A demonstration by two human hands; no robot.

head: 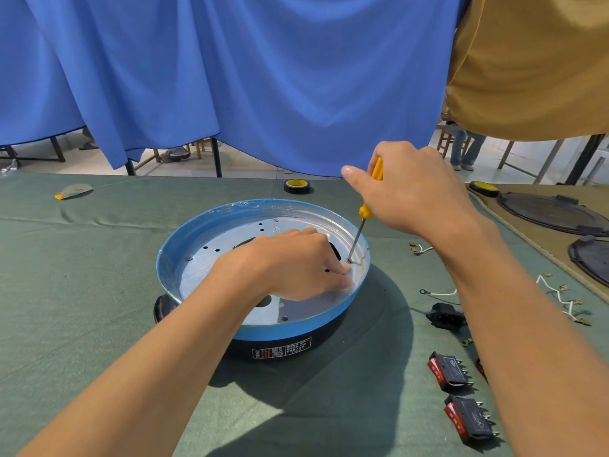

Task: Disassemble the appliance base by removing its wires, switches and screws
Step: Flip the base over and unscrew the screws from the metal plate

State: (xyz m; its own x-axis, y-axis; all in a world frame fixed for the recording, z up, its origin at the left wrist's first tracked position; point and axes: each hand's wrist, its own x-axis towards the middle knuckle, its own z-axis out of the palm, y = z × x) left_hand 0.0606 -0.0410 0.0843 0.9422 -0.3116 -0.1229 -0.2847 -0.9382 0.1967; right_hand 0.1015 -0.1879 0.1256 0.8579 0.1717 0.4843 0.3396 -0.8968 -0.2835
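Appliance base [296, 328] is where we are loosening a screw [349, 260], right hand [412, 192] gripping the screwdriver [364, 212], left hand [290, 262] pinching that screw, risking a slip jabbing fingers [341, 270].

Appliance base [296, 326] shown blue-walled, silver inside, black beneath; screwdriver [363, 211] handled in yellow; switches [449, 374] coloured red and black; wires [560, 298] white; tablecloth [82, 291] green.

Blue curtain [230, 77] hangs behind green-clothed table [82, 275].
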